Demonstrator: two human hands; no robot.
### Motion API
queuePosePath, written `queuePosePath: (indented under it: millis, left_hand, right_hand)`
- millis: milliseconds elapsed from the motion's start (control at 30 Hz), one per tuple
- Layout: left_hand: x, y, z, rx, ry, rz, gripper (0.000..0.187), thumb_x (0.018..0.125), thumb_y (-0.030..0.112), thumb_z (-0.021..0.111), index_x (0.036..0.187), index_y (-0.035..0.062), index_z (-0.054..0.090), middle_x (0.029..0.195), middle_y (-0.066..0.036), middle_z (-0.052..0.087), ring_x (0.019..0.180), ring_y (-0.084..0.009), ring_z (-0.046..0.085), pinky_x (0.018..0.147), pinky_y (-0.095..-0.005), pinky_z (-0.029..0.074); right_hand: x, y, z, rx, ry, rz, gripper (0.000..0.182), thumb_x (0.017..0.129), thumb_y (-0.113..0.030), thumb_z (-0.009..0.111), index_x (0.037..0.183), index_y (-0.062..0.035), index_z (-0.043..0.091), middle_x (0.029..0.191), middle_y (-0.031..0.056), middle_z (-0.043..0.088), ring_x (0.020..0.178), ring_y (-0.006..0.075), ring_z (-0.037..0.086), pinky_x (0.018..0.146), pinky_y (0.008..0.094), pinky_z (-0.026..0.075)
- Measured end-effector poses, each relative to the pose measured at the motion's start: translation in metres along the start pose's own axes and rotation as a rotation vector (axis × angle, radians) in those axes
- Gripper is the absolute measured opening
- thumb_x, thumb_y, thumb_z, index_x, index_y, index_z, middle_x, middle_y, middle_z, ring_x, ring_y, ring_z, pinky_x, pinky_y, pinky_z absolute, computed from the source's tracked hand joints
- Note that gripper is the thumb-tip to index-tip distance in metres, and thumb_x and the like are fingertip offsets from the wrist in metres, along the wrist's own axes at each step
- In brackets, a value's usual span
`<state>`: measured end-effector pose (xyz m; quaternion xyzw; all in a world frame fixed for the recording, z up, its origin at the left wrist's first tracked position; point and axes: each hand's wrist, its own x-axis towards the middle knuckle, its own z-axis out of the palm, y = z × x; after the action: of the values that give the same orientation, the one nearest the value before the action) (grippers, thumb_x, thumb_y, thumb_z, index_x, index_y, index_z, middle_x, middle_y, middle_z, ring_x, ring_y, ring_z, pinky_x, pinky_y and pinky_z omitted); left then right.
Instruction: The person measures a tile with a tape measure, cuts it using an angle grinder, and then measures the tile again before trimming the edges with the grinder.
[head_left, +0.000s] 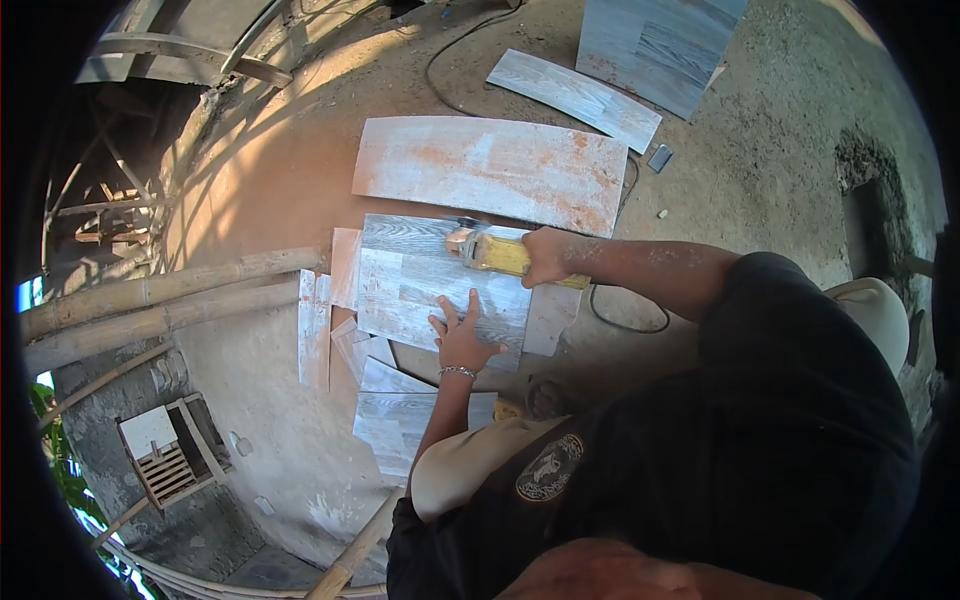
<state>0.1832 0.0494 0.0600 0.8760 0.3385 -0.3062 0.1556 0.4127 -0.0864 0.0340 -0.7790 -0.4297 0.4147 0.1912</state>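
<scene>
Well to the left of the fingers (472,305) of the left hand (463,345), two bamboo poles (180,290) are seen. Closer in on that side, a narrow tile strip (314,345) is laid on the ground (260,160), and tile scraps (350,345) are scattered between it and those fingers. Behind and to the left of the same fingers, a wood-patterned offcut (400,420) is placed. The main tile (400,290) is found directly beneath the left fingers, which are spread over its face and closed on nothing; a bracelet (457,371) is worn at the wrist. Past that tile's far edge, a long tile (480,165) is marked with reddish dust. Ahead and to the right of the left fingers, a yellow angle grinder (500,253) is gripped by the curled fingers of the right hand (545,255); whether the main tile is touched by its disc cannot be told. Farther beyond the right fingers, a pale plank-shaped tile (570,95), a large grey tile (650,50) and a phone (660,157) are laid.
</scene>
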Motion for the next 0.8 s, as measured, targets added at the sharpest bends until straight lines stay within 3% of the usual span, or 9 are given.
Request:
queuePosePath:
  millis: [800]
  left_hand:
    - [0.000, -0.002, 0.004, 0.024, 0.044, 0.023, 0.135, 0.053, 0.039, 0.099, 0.162, 0.0390, 0.019, 0.168, -0.029, 0.002, 0.147, -0.0645, 0.007, 0.114, -0.0637, 0.035]
  right_hand:
    - [-0.025, 0.016, -0.008, 0.008, -0.026, -0.023, 0.065, 0.067, -0.044, 0.080, 0.106, 0.0073, 0.071, 0.103, 0.0284, 0.072, 0.100, 0.0387, 0.071, 0.087, 0.0444, 0.057]
